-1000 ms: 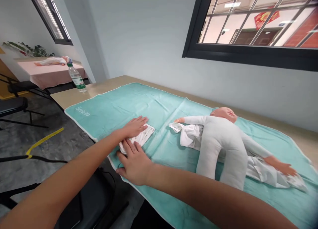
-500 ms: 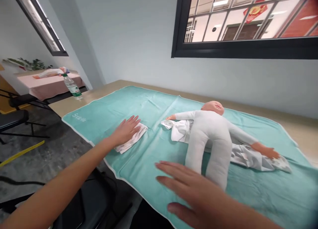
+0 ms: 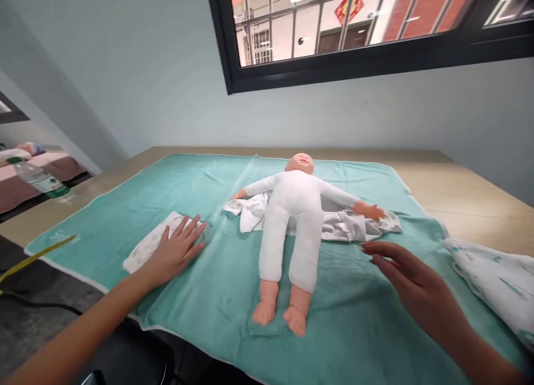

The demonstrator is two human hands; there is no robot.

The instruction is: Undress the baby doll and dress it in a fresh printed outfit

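A baby doll (image 3: pixel 295 210) in a white suit lies face up on a teal towel (image 3: pixel 217 285), with a crumpled white cloth (image 3: pixel 339 225) under its arms. My left hand (image 3: pixel 176 248) rests flat and open on a small folded white cloth (image 3: pixel 144 246) to the left of the doll. To the right of the doll's legs, my right hand (image 3: pixel 411 282) hovers over the towel, fingers stretched out and holding nothing.
The towel covers a wooden table (image 3: pixel 467 193) against a grey wall under a dark-framed window. A patterned white cloth (image 3: pixel 494 276) lies at the right edge. A water bottle (image 3: pixel 41 182) stands at the far left, with a pink-covered table (image 3: pixel 25 173) behind it.
My right hand lifted off the folded cloth and swung right, past the doll's legs. My view turned right, bringing the doll to the centre. My left hand stayed on the folded cloth.
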